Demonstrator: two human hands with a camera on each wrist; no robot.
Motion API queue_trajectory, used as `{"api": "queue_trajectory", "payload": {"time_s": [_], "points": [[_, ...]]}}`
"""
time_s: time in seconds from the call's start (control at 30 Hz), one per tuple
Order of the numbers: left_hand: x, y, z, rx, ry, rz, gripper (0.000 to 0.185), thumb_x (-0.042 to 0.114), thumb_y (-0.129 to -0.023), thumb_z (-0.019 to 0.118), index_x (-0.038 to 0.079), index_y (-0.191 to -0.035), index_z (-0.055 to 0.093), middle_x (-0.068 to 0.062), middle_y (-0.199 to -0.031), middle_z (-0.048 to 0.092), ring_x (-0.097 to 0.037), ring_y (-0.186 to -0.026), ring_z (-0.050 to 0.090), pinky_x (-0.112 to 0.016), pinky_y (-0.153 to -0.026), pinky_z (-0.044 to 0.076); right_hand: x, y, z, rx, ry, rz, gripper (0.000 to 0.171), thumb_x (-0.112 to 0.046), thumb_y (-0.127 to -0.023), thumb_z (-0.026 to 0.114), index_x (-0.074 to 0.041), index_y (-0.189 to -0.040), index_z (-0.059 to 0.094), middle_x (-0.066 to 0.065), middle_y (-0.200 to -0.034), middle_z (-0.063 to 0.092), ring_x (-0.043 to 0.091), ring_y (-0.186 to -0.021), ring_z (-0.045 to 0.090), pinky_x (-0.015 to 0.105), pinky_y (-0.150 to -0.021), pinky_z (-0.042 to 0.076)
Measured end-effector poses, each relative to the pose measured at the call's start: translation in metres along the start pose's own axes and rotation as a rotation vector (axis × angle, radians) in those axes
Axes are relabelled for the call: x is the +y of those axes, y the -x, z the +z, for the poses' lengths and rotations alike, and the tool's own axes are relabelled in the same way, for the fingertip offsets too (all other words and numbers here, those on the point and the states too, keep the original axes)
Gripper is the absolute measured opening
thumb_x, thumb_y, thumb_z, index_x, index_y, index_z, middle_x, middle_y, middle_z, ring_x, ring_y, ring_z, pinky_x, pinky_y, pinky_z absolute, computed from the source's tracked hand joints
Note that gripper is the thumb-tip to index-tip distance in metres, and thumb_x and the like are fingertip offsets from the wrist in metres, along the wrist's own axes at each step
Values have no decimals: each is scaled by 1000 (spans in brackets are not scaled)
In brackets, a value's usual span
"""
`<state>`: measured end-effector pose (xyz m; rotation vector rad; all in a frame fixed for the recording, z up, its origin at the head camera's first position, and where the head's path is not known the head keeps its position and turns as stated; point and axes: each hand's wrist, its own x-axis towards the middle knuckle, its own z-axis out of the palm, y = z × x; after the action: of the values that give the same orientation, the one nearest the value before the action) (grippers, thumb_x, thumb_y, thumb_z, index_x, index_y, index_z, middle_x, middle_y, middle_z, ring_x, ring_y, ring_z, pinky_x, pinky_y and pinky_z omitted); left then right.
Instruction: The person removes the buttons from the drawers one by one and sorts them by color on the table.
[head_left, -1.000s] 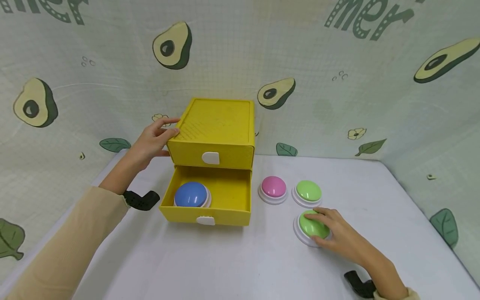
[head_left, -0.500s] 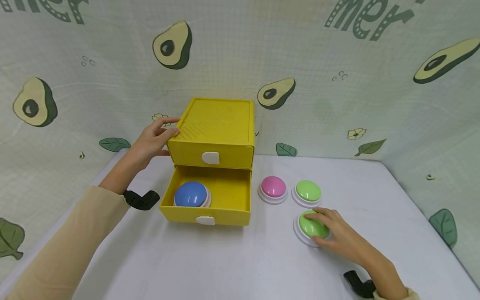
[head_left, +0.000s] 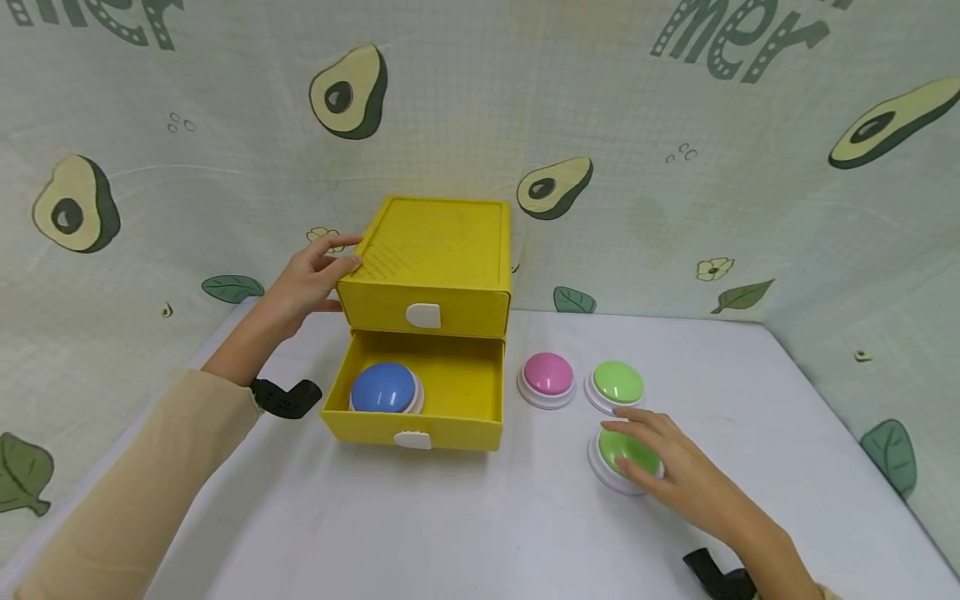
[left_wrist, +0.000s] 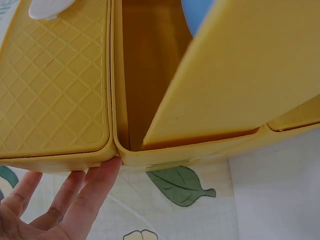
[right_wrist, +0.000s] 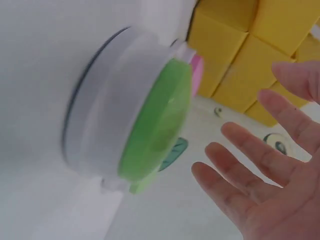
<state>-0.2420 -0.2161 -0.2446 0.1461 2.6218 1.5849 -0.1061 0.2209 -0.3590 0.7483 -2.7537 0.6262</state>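
My left hand (head_left: 303, 283) touches the left side and top edge of a small yellow drawer cabinet (head_left: 442, 242). In the left wrist view its fingers (left_wrist: 95, 195) lie against the cabinet's side wall. The lower drawer (head_left: 465, 392) is pulled out and holds a blue push button (head_left: 382, 388) on a white base; the upper drawer (head_left: 472, 312) is closed. My right hand (head_left: 675, 458) hovers over the nearer green push button (head_left: 626, 452), partly covering it. The right wrist view shows a gap between its spread fingers (right_wrist: 240, 175) and the green dome (right_wrist: 157, 122).
A pink push button (head_left: 547, 375) stands right of the drawer. Beside it is a second green push button (head_left: 618, 382), just behind the nearer one. All stand on the white tabletop (head_left: 480, 525). An avocado-printed cloth (head_left: 637, 250) hangs behind and at the sides.
My right hand has lifted off the nearer green push button, its fingers rising from the dome. The left hand, the cabinet and the buttons stay in place.
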Motion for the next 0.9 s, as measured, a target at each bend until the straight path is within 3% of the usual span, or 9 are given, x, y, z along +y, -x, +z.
{"api": "queue_trajectory", "payload": {"time_s": [0.13, 0.27, 0.57, 0.9], "points": [[0, 0, 0, -1, 3, -1, 54, 39, -97, 43, 24, -146, 27, -20, -139, 37, -36, -118, 49, -53, -92, 47, -13, -6, -6, 3, -18, -22, 36, -12, -83, 68, -21, -117, 61, -9, -118, 61, 12, -110, 54, 32, -86, 52], [0, 0, 1, -7, 3, -3, 54, 39, -97, 43, 24, -146, 27, -20, -140, 37, -36, -118, 49, -53, -92, 47, -26, -15, -9, -5, -67, -25, 29, -11, -85, 66, -23, -111, 64, -15, -111, 63, 7, -104, 59, 31, -85, 53], [0, 2, 0, 3, 3, 0, 54, 40, -97, 43, 23, -146, 27, -20, -140, 37, -36, -117, 49, -53, -91, 47, -65, -51, -6, 33, -202, -159, 30, -10, -86, 64, -19, -115, 63, -11, -115, 63, 9, -107, 57, 33, -88, 52], [1, 2, 0, -3, 10, 1, 54, 39, -97, 43, 23, -146, 27, -20, -141, 36, -37, -119, 48, -54, -92, 46, -113, -93, 11, 6, -310, -188, 32, -16, -89, 62, -16, -121, 61, 1, -127, 55, 17, -121, 49, 39, -100, 44]]}}
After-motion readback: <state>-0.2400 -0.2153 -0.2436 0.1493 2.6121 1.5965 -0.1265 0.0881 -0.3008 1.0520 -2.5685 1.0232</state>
